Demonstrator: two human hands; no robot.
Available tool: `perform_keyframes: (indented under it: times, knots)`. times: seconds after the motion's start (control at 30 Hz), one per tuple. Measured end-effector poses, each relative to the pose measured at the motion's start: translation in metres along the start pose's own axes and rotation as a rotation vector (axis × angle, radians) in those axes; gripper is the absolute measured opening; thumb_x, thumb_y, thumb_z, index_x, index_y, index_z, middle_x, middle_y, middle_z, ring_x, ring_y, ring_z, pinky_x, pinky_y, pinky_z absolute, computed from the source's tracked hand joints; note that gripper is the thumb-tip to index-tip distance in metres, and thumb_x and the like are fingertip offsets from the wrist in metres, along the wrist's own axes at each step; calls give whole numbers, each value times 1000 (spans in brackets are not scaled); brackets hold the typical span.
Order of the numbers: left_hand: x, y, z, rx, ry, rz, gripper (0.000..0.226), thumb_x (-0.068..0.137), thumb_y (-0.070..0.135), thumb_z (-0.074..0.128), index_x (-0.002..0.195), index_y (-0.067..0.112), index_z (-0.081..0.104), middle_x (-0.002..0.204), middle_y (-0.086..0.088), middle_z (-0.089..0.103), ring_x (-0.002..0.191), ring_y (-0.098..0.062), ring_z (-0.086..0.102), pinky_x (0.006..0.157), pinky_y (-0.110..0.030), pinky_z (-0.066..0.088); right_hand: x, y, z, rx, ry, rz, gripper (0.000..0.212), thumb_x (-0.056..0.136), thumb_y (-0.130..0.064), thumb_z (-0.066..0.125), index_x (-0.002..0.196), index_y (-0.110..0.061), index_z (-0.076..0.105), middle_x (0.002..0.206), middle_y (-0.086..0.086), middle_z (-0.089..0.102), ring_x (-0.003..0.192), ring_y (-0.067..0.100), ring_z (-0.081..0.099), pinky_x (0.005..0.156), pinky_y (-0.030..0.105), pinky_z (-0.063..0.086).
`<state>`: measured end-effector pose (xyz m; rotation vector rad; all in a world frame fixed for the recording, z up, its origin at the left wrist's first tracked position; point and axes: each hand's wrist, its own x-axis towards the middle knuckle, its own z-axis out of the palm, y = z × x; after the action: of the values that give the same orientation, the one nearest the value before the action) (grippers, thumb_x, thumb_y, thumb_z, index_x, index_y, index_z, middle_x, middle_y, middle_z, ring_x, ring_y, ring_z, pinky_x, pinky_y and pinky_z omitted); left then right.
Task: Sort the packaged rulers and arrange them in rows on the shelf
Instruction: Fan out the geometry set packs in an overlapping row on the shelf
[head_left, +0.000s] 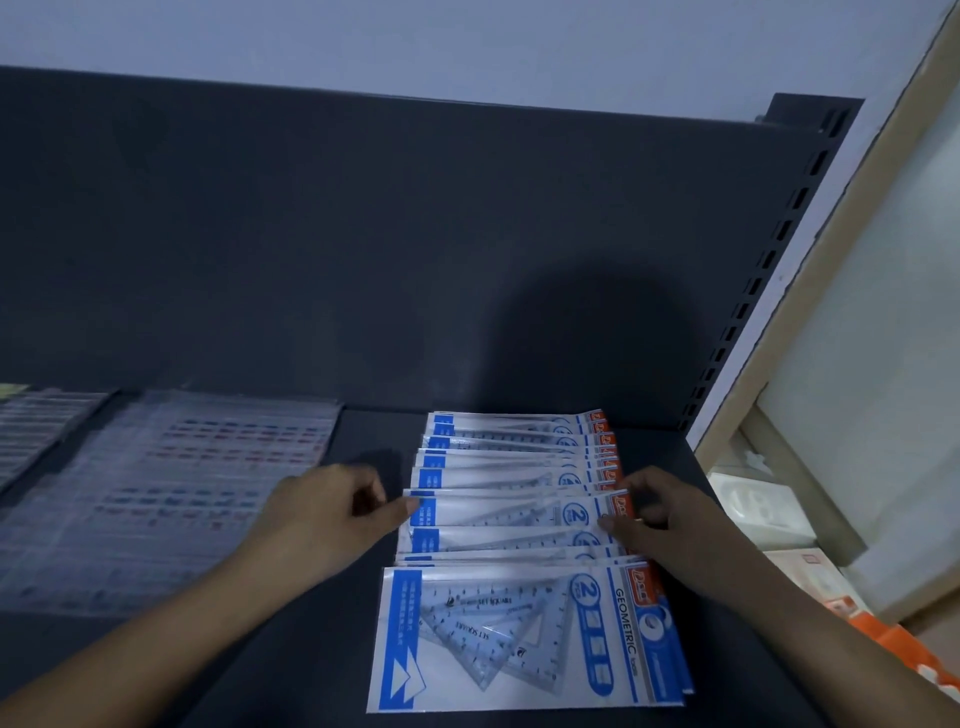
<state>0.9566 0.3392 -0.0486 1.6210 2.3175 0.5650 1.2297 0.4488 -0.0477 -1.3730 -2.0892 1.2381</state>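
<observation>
A row of overlapping blue-and-white geometric set-square packets (519, 467) lies on the dark shelf (311, 649), running from the back panel toward me. The nearest packet (524, 639) lies fully exposed at the front. My left hand (332, 509) pinches the left edge of a middle packet (498, 512). My right hand (660, 512) grips the same packet's right, orange-topped end. Both forearms reach in from the bottom corners.
Clear packets of straight rulers (171, 493) lie in rows to the left, with more (36, 431) at the far left edge. The dark back panel (363, 234) stands behind. A slotted upright (769, 260) and a pale wooden frame (831, 260) bound the right side; orange packaging (898, 649) sits below.
</observation>
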Motion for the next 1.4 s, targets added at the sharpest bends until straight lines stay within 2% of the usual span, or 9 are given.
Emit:
perform_keyframes:
  times: [0.13,0.33,0.43,0.57,0.73,0.87,1.07,1.27,1.4]
  knots:
    - [-2,-1,1,-208,-231,-50,32,79,46,68,60,21,67,67,-1,69,70,-15,65,72,-34,52,1,0,-1,11,-60,25,23,84,-20,67,98,-25,49,80,-6,70,66,4,70,51,13,49]
    - [0,2,4,-385,-184,-76,26,80,33,70,63,15,68,59,4,66,61,-5,59,65,-22,47,2,-1,3,19,-35,18,20,87,-18,64,97,-26,48,74,-4,69,58,2,68,47,12,47]
    - [0,0,7,-319,-129,-51,30,83,38,66,62,16,68,67,-1,69,68,-14,64,72,-33,50,0,-1,4,-15,-5,17,18,88,-21,62,98,-27,48,72,-7,68,56,-1,66,46,10,45]
    - [-5,-5,3,-257,-6,54,46,73,61,55,53,19,61,55,0,61,49,-5,49,57,-29,41,-6,6,-1,-298,170,-152,16,88,-30,61,92,-32,46,66,-10,61,63,-9,61,50,9,42]
    - [-14,-2,-5,-50,-265,25,41,72,62,63,59,23,66,52,11,60,49,1,51,56,-20,41,-10,9,-7,-508,107,-305,18,81,-41,65,76,-25,56,79,-12,57,73,2,56,61,11,39]
    - [-14,-1,-4,-209,-361,-44,39,79,47,68,68,9,68,65,-2,67,59,-1,56,65,-19,45,-8,11,-3,-411,14,-166,26,80,-42,66,79,-17,61,80,-7,63,69,5,61,59,14,46]
    - [-14,3,-6,-463,-369,-131,23,84,25,68,75,5,71,57,6,63,56,5,55,60,-10,41,-7,11,-5,-270,-121,-53,22,86,-31,63,78,-11,60,85,-7,68,75,1,66,64,14,51]
    - [-12,1,-6,-627,-351,-179,4,79,5,69,77,5,73,74,-5,71,65,-3,60,60,-12,45,-7,9,0,-184,-7,-62,17,87,-28,62,79,-14,59,75,-11,67,64,-9,63,52,9,44]
    - [-12,2,-4,-600,-332,-170,14,84,16,67,76,6,72,67,1,68,57,2,55,54,-9,42,-10,11,2,-212,13,-72,15,87,-30,62,79,-17,58,77,-14,67,66,-11,63,52,9,45]
